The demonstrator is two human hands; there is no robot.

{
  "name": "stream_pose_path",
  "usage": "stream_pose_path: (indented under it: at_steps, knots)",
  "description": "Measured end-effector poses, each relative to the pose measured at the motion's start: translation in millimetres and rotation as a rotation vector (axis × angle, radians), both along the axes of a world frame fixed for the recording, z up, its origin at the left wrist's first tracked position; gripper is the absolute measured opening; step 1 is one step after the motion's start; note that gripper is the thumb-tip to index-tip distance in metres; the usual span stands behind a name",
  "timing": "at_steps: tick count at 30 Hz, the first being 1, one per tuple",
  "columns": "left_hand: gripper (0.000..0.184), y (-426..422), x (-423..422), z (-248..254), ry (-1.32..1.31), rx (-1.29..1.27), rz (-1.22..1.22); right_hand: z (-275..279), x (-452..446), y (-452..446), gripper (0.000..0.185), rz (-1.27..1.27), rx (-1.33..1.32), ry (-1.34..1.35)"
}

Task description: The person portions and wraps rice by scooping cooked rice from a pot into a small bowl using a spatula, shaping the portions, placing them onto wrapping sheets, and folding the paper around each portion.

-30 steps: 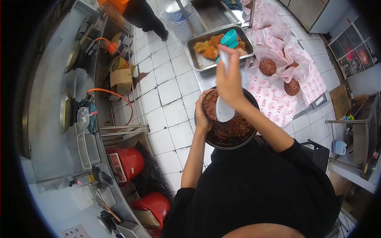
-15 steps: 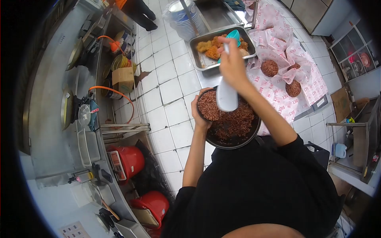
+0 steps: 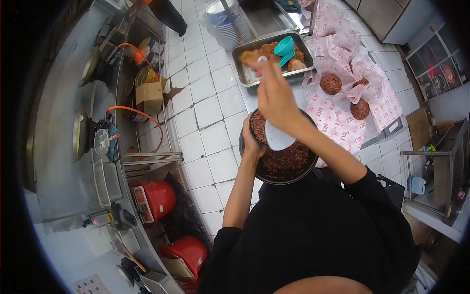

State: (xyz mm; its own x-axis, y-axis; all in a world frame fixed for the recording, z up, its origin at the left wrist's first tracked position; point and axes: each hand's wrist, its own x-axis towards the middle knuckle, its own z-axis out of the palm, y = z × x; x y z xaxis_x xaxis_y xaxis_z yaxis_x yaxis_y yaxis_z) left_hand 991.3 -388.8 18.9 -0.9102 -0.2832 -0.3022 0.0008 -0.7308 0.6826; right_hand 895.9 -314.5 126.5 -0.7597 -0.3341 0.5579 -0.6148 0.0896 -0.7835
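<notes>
My left hand (image 3: 252, 139) grips a small round bowl (image 3: 258, 128) filled with reddish-brown rice, tilted over the left part of a large black pot (image 3: 285, 179). More of the same rice (image 3: 289, 159) lies in the pot. In my right hand (image 3: 276, 100) is a white rice paddle (image 3: 280, 139), its blade down against the small bowl's right side. Behind my right hand sits a metal tray (image 3: 239, 76) of fried pieces (image 3: 267, 49) with a turquoise scoop (image 3: 284, 47) on them. To the right, round rice mounds (image 3: 331, 84) rest on pink-printed paper (image 3: 342, 127).
Wrapped stacked bowls (image 3: 225, 27) stand beyond the tray. A metal counter (image 3: 142, 230) with pans runs along the left, with red bins (image 3: 161, 198) beneath it. An orange hose (image 3: 142, 113) hangs there. Another person's dark-clothed leg (image 3: 169, 14) shows at the top.
My right hand and the paddle have swung a little left. The small bowl has shifted slightly and shows less rice. The other person's leg has moved up and left.
</notes>
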Motion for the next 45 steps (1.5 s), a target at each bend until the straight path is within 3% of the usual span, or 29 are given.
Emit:
stream_pose_path:
  at_steps: [6, 12, 14, 17, 20, 25, 29, 32, 39, 45]
  knots:
    - [0.055, 17.8, 7.3, 4.3, -0.087, -0.164, 0.065, -26.0, 21.4, -5.4, 0.037, -0.066, 0.055, 0.052]
    - [0.057, 14.9, 15.8, 7.9, 0.003, -0.093, 0.027, -35.0, 25.4, -19.2, 0.040, -0.117, -0.183, 0.199]
    - [0.056, 7.3, 14.8, -6.7, 0.061, -0.056, -0.014, -35.1, 26.7, -22.7, 0.038, -0.095, -0.157, 0.169]
    - [0.056, 12.9, 10.2, -7.9, -0.079, -0.087, 0.104, -33.4, 23.3, -22.0, 0.033, -0.017, -0.109, 0.084]
    - [0.052, 4.1, 4.5, -12.1, 0.017, 0.017, 0.079, -8.6, 1.1, -11.4, 0.027, -0.029, -0.039, 0.004]
    - [0.052, 8.9, 10.6, -1.4, 0.160, -0.229, 0.020, -8.2, -23.6, -21.3, 0.022, -0.183, -0.022, -0.077]
    - [0.053, 12.4, 4.8, -23.1, 0.146, -0.124, 0.177, -32.6, 9.1, -30.5, 0.020, -0.192, -0.049, 0.005]
    - [0.053, 5.9, 9.3, -21.2, 0.181, -0.220, 0.167, -19.8, 4.8, -23.8, 0.019, -0.176, -0.056, -0.073]
    - [0.053, 16.4, 15.3, -12.7, 0.133, -0.103, 0.190, -19.1, 23.6, -20.5, 0.024, -0.212, -0.260, 0.119]
    - [0.050, 18.5, 17.4, -4.3, 0.048, -0.001, 0.209, -34.9, 26.4, -26.7, 0.027, -0.217, -0.259, 0.141]
